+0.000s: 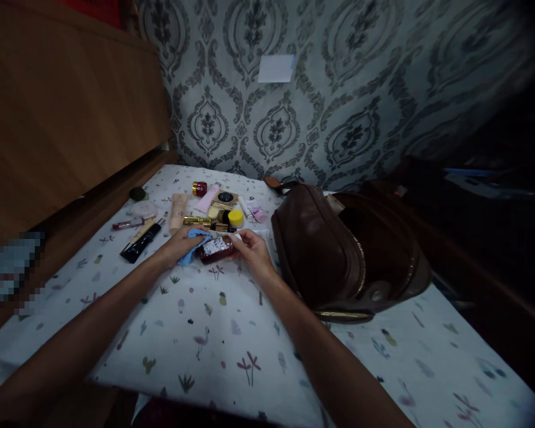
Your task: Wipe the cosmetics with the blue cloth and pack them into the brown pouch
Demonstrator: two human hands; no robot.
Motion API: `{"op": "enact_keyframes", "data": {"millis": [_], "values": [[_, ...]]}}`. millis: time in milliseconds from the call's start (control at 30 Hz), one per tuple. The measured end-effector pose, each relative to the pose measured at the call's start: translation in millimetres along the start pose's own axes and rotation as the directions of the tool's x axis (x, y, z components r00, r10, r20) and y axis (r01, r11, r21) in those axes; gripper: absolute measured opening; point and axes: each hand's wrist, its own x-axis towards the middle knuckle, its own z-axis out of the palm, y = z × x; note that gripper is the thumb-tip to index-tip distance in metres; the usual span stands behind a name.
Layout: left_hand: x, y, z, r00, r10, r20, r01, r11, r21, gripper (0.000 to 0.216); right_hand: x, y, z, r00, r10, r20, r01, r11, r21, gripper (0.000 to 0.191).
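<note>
Between my two hands, low over the patterned cloth, is a small dark red bottle [216, 249] with a pale label, lying on its side. My right hand [255, 252] grips its right end with thumb and fingers. A blue wiping cloth [195, 245] is bunched in my left hand [178, 245], pressed against the bottle's left end. Just beyond my hands lie a gold tube [197, 220], a jar with a yellow lid [236, 218] and a beige squeeze tube [179, 211]. A black tube [141, 242] rests left of my left hand.
A brown leather bag [321, 238] stands unzipped at the right. Behind the hands are a red jar with a gold lid [200, 189], a pink tube [208, 197] and a compact [225, 198]. A wooden cabinet [71, 89] borders the left; a patterned wall [276, 128] rises behind.
</note>
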Motion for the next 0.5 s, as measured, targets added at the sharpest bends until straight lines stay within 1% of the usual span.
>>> {"op": "enact_keyframes", "data": {"millis": [67,133,200,267,333,400,467,500], "values": [[-0.3,-1.0,2.2,0.999,0.048,-0.005,-0.047,0.995,0.082,0.034,0.7,-0.2,0.3,0.997,0.017,-0.069,-0.019,1.000,-0.022,0.051],[-3.3,0.3,7.1,0.990,0.140,0.003,-0.138,0.967,0.213,0.034,1.5,-0.3,0.8,0.992,0.048,-0.120,-0.052,0.998,-0.030,0.054],[-8.1,2.9,13.1,0.970,0.239,0.031,-0.236,0.910,0.341,0.034,2.3,-0.3,1.5,0.984,0.078,-0.158,-0.084,0.996,-0.028,0.056],[-13.0,5.1,18.2,0.949,0.304,0.083,-0.310,0.849,0.428,0.036,2.7,-0.6,1.8,0.980,0.085,-0.183,-0.092,0.995,-0.032,0.055],[-16.3,5.7,20.6,0.937,0.313,0.156,-0.349,0.803,0.484,0.039,2.5,-1.4,1.8,0.980,0.065,-0.189,-0.076,0.996,-0.052,0.051],[-17.2,5.0,20.3,0.930,0.289,0.225,-0.366,0.766,0.528,0.048,1.8,-2.6,1.9,0.983,0.043,-0.178,-0.058,0.995,-0.082,0.048],[-16.5,4.1,18.3,0.924,0.267,0.274,-0.379,0.739,0.557,0.056,0.9,-4.2,2.2,0.986,0.037,-0.164,-0.055,0.993,-0.104,0.045],[-16.0,3.9,17.0,0.920,0.265,0.287,-0.386,0.730,0.564,0.057,0.3,-5.2,2.5,0.987,0.037,-0.159,-0.055,0.993,-0.106,0.044]]}}
